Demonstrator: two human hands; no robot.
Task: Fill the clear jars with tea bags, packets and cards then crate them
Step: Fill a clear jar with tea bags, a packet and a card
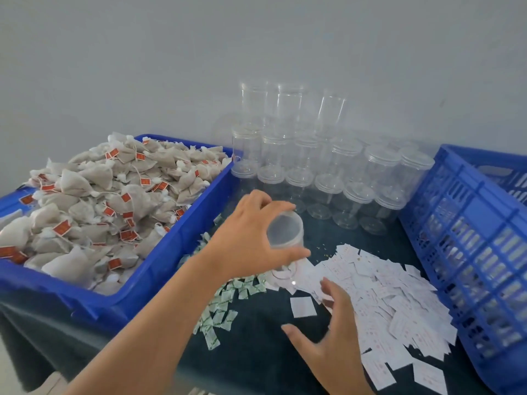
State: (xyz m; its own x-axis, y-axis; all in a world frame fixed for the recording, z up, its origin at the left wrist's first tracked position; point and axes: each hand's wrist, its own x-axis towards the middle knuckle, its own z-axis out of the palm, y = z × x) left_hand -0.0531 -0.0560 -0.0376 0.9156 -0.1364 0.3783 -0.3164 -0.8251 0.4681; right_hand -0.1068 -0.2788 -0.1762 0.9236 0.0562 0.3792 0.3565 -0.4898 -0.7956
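My left hand (251,238) grips a clear jar (285,238) by its lidded top and holds it tilted just above the dark table. My right hand (328,323) hovers with fingers spread over the pile of white cards (393,295), holding nothing. Small green-and-white packets (225,303) lie scattered below my left wrist. Tea bags with red tags (94,203) fill the blue bin (171,252) on the left. Several clear lidded jars (328,172) stand stacked at the back of the table.
A blue slatted crate (470,238) stands on the right with jars showing through its side. A pale wall rises behind the jars. The dark cloth-covered table (256,352) shows between packets and cards.
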